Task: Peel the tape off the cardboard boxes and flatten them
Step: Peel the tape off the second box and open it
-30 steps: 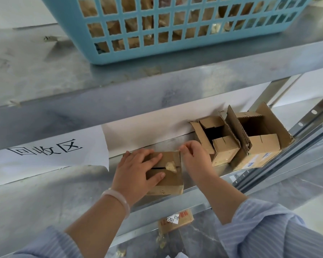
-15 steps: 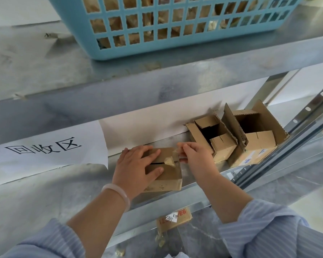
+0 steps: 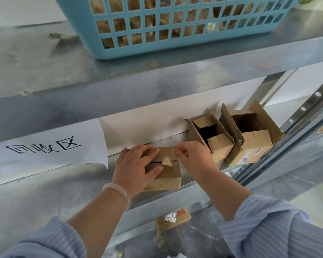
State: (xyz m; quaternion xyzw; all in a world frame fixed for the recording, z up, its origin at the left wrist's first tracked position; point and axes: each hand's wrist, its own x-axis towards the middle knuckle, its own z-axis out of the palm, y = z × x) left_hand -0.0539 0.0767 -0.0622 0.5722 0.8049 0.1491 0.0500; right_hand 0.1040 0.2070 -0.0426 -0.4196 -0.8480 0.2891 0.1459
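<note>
A small closed cardboard box (image 3: 168, 178) lies on the lower metal shelf (image 3: 194, 190). My left hand (image 3: 136, 168) presses flat on its top, fingers spread. My right hand (image 3: 194, 159) pinches a strip of clear tape (image 3: 180, 165) at the box's right top edge; the strip is lifted off the cardboard. A crumpled scrap of tape (image 3: 167, 161) sticks up by the top seam. Two opened cardboard boxes, a smaller one (image 3: 215, 144) and a larger one (image 3: 254, 144), stand to the right with their flaps up.
A blue plastic basket (image 3: 175, 47) holding cardboard sits on the upper shelf. A paper sign (image 3: 43, 148) hangs from that shelf's edge at left. A flattened box (image 3: 172, 218) with labels and tape scraps lie on the floor below. A shelf upright (image 3: 306, 116) stands at right.
My right hand has shifted from the box's far right corner to its right top edge and has pulled a strip of tape up. My left hand stays pressed on the box.
</note>
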